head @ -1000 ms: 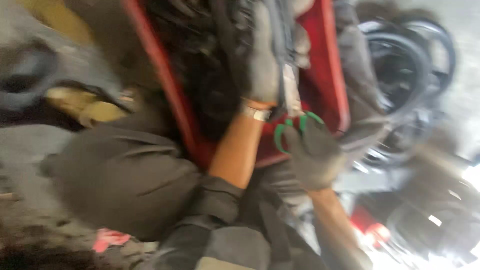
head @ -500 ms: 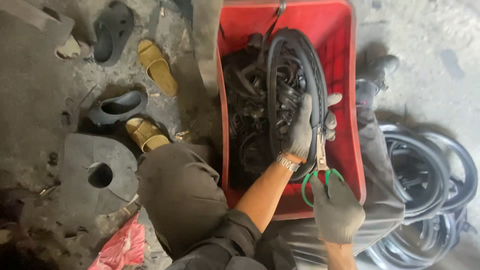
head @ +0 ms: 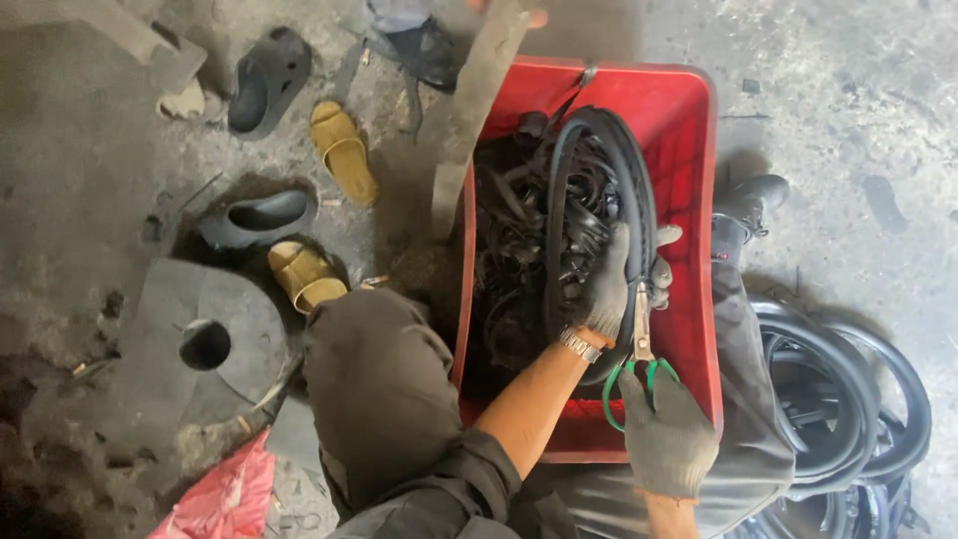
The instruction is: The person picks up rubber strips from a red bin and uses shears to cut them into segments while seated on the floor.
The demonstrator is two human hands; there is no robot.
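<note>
The red crate (head: 689, 130) on the floor holds the black rubber tube (head: 589, 170). At its near right, the left hand (head: 614, 289) clamps the tube while the right hand (head: 667, 439) grips green-handled scissors (head: 639, 349): cutting is under way, calling for steady tension.

On the concrete floor (head: 848, 120) to the left lie two yellow sandals (head: 342, 152) and two black slippers (head: 269, 78). Nearer left sits a grey slab (head: 215, 319) with a round hole, a red bag (head: 225, 499) nearest. Black tyres (head: 848, 399) are piled at near right.
</note>
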